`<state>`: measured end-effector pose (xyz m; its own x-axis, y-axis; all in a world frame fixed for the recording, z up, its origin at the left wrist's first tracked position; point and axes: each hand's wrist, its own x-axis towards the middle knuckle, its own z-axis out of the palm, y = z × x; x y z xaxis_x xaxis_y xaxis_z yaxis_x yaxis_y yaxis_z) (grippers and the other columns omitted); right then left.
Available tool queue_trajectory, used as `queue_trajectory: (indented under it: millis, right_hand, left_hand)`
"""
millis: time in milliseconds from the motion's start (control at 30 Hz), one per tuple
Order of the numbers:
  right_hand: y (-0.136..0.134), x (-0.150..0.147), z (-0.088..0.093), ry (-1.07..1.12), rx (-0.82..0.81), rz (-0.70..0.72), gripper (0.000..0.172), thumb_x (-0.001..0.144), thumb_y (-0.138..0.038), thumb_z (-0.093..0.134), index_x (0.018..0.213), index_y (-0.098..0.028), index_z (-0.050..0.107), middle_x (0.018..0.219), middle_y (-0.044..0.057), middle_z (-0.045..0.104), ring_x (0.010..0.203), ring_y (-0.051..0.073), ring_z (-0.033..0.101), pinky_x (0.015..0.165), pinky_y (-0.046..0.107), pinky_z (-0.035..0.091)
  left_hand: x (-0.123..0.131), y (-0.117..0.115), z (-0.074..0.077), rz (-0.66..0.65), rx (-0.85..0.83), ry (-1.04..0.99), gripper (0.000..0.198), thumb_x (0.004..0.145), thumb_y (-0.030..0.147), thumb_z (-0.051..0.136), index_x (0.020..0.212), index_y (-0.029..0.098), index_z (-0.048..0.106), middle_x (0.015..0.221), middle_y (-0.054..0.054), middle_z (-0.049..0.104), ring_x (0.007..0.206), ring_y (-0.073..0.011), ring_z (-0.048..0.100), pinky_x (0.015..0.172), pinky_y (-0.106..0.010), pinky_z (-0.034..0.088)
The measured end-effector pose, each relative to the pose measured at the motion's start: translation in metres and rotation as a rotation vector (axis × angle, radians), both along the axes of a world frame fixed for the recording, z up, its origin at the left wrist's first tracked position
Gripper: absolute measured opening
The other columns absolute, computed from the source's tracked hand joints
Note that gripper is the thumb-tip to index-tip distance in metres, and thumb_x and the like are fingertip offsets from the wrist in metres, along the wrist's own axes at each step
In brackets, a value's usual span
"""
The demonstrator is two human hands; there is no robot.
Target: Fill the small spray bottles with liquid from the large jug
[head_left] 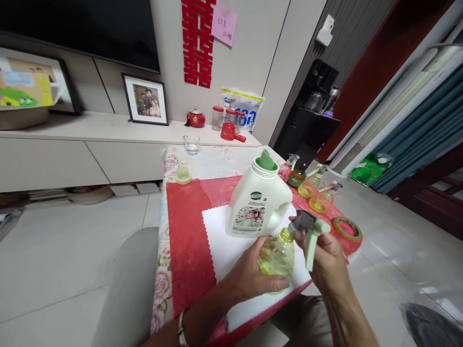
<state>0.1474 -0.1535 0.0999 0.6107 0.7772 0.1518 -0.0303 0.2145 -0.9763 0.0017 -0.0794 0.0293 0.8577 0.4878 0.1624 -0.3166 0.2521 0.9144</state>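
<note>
My left hand [249, 275] is wrapped round a yellow-green see-through spray bottle [277, 260], which tilts a little and has its threaded neck bare. Close beside that neck, my right hand [327, 255] grips a spray nozzle [314, 238] with a pale green trigger and a dark grey part. Whether the nozzle touches the neck I cannot tell. Just behind both hands stands a large white detergent jug [249, 193], uncapped, with a green pouring spout [266, 161] at its mouth. A pale cap [183, 175] lies at the far left of the table.
Several filled spray bottles [310, 184] stand at the table's right, with a roll of tape [347, 228] nearer me. A glass mug [191, 144] sits at the back. Under the jug lie a white sheet [213, 226] and a red cloth [186, 231].
</note>
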Motion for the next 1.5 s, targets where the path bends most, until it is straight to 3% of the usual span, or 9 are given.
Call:
queue_trajectory:
  millis: [133, 400, 600, 833, 967, 1100, 1233, 1333, 1500]
  right_hand:
    - [-0.002, 0.000, -0.012, 0.025, -0.036, 0.052, 0.041, 0.066, -0.023, 0.087, 0.105, -0.026, 0.077, 0.105, 0.004, 0.074, 0.101, 0.024, 0.067, 0.087, 0.036, 0.055]
    - [-0.006, 0.007, -0.019, 0.026, -0.063, 0.090, 0.044, 0.069, -0.021, 0.086, 0.112, -0.026, 0.075, 0.112, 0.005, 0.073, 0.106, 0.025, 0.066, 0.087, 0.035, 0.054]
    - [-0.007, 0.004, -0.033, 0.031, -0.067, 0.015, 0.043, 0.070, -0.026, 0.085, 0.112, -0.025, 0.074, 0.108, 0.006, 0.074, 0.098, 0.024, 0.067, 0.084, 0.035, 0.054]
    - [-0.009, -0.004, -0.049, -0.127, -0.015, -0.119, 0.044, 0.075, -0.041, 0.081, 0.112, -0.020, 0.073, 0.108, 0.011, 0.073, 0.098, 0.026, 0.068, 0.087, 0.038, 0.054]
    - [-0.005, -0.017, -0.048, -0.197, -0.039, -0.170, 0.040, 0.075, -0.044, 0.079, 0.108, -0.020, 0.074, 0.106, 0.010, 0.075, 0.095, 0.026, 0.070, 0.083, 0.036, 0.056]
    - [0.000, -0.033, -0.045, -0.252, -0.052, -0.201, 0.037, 0.075, -0.043, 0.078, 0.104, -0.022, 0.075, 0.102, 0.008, 0.076, 0.092, 0.026, 0.072, 0.078, 0.034, 0.058]
    - [0.001, -0.040, -0.045, -0.330, -0.045, -0.239, 0.035, 0.076, -0.044, 0.076, 0.103, -0.021, 0.075, 0.104, 0.009, 0.076, 0.091, 0.026, 0.072, 0.077, 0.034, 0.058]
    - [-0.003, -0.037, -0.052, -0.438, -0.065, -0.220, 0.034, 0.078, -0.043, 0.074, 0.105, -0.021, 0.075, 0.107, 0.009, 0.075, 0.098, 0.027, 0.071, 0.084, 0.035, 0.057]
    - [-0.008, -0.028, -0.069, -0.487, -0.098, -0.210, 0.040, 0.079, -0.045, 0.075, 0.110, -0.020, 0.075, 0.112, 0.011, 0.074, 0.106, 0.030, 0.069, 0.092, 0.040, 0.055]
  left_hand:
    - [0.000, -0.001, 0.004, -0.029, -0.106, -0.018, 0.086, 0.061, 0.039, 0.092, 0.135, 0.018, 0.053, 0.117, -0.010, 0.066, 0.108, -0.0276, 0.064, 0.095, -0.041, 0.049]
    - [-0.001, -0.002, 0.011, 0.006, -0.082, 0.025, 0.080, 0.058, 0.029, 0.090, 0.130, 0.017, 0.056, 0.115, -0.009, 0.067, 0.105, -0.0265, 0.064, 0.095, -0.040, 0.049]
    - [0.001, -0.004, 0.000, 0.109, 0.052, 0.083, 0.086, 0.060, 0.031, 0.089, 0.137, 0.020, 0.052, 0.127, -0.011, 0.064, 0.117, -0.0329, 0.060, 0.100, -0.046, 0.049]
    - [0.003, -0.003, -0.007, 0.322, 0.388, 0.249, 0.094, 0.053, 0.021, 0.088, 0.138, 0.024, 0.048, 0.133, -0.011, 0.058, 0.125, -0.0364, 0.052, 0.111, -0.055, 0.040]
    - [0.005, -0.005, -0.002, 0.401, 0.478, 0.324, 0.082, 0.052, 0.011, 0.080, 0.128, 0.022, 0.051, 0.120, -0.009, 0.060, 0.115, -0.0328, 0.057, 0.104, -0.051, 0.046]
    - [0.011, -0.009, -0.010, 0.464, 0.591, 0.374, 0.067, 0.057, 0.011, 0.075, 0.119, 0.023, 0.055, 0.113, -0.008, 0.060, 0.108, -0.0322, 0.059, 0.098, -0.052, 0.050]
    - [0.014, -0.014, -0.023, 0.562, 0.682, 0.309, 0.082, 0.063, 0.015, 0.075, 0.138, 0.021, 0.043, 0.131, -0.014, 0.056, 0.121, -0.0364, 0.057, 0.104, -0.056, 0.048]
    - [0.012, -0.016, -0.024, 0.669, 0.798, 0.156, 0.085, 0.078, 0.016, 0.070, 0.151, 0.026, 0.026, 0.143, -0.014, 0.053, 0.132, -0.0333, 0.053, 0.110, -0.053, 0.045]
    - [0.008, -0.012, -0.018, 0.631, 0.872, -0.040, 0.077, 0.087, 0.010, 0.060, 0.152, 0.034, 0.027, 0.143, -0.008, 0.058, 0.132, -0.0267, 0.055, 0.111, -0.045, 0.046]
